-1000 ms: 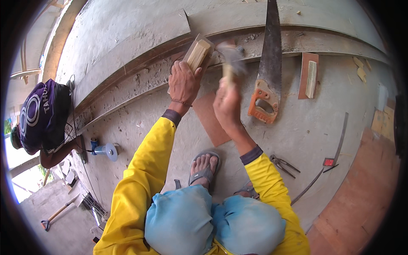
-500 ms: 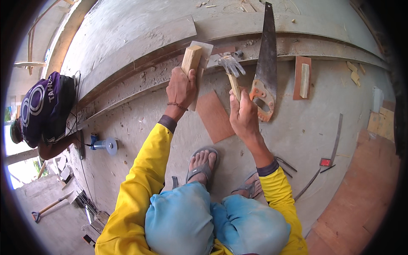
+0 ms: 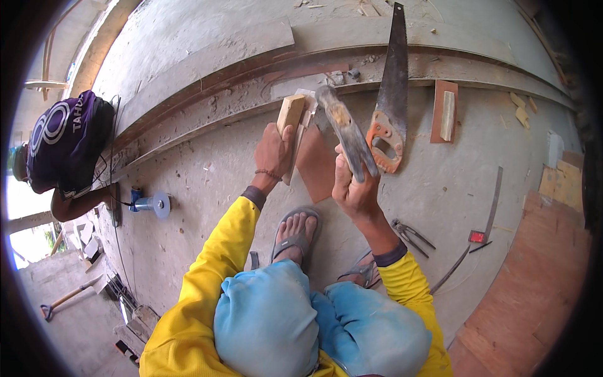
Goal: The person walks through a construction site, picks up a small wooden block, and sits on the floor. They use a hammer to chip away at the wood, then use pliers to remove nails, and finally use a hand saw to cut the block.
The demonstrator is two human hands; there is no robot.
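The left hand [image 3: 271,152] is closed around one wooden block [image 3: 291,110]. The right hand [image 3: 357,196] tightly grips one hammer [image 3: 347,129], near one saw [image 3: 394,72].

Brings the hammer [image 3: 347,132] back toward the body with the right hand [image 3: 358,198], now showing its head in front of that hand rather than beyond it. Draws the left hand [image 3: 274,151] and wooden block [image 3: 291,112] slightly nearer. Uncovers the pincers [image 3: 409,234], partly behind the right sleeve [image 3: 405,283] a moment ago.
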